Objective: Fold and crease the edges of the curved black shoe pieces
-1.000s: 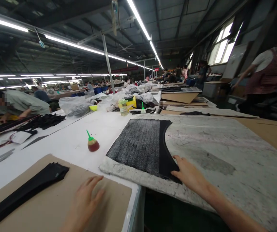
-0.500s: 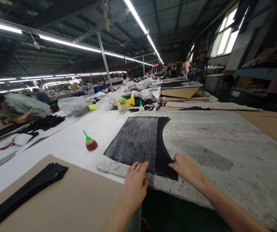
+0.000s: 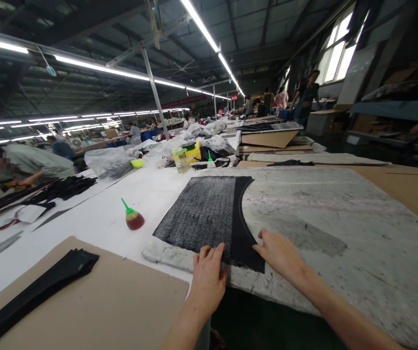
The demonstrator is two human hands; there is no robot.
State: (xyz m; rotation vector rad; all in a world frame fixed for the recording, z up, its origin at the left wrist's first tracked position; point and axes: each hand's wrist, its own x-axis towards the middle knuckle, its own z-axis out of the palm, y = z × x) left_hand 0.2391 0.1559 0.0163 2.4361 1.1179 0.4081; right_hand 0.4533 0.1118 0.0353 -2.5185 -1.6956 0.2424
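A black cut piece of fabric lies flat on a grey, stained padded board. Most of its face is speckled grey; a plain black strip with a curved edge runs along its right side. My left hand rests on the near edge of the cloth, fingers extended over it and the thumb lower down at the board's edge. At the lower right edge of the cloth is my right hand, its thumb touching the cloth and its index finger apart from the thumb. The other fingers are partly hidden.
A squeeze bottle with a green nozzle and reddish liquid stands on the white table. Folded black cloth lies on brown cardboard at left. Plastic bags and a jar stand farther back. A co-worker leans over at left.
The view has shifted slightly, moving the scene a little left. My right index finger has lifted slightly farther from the cloth's edge. My left hand stays on the near edge.
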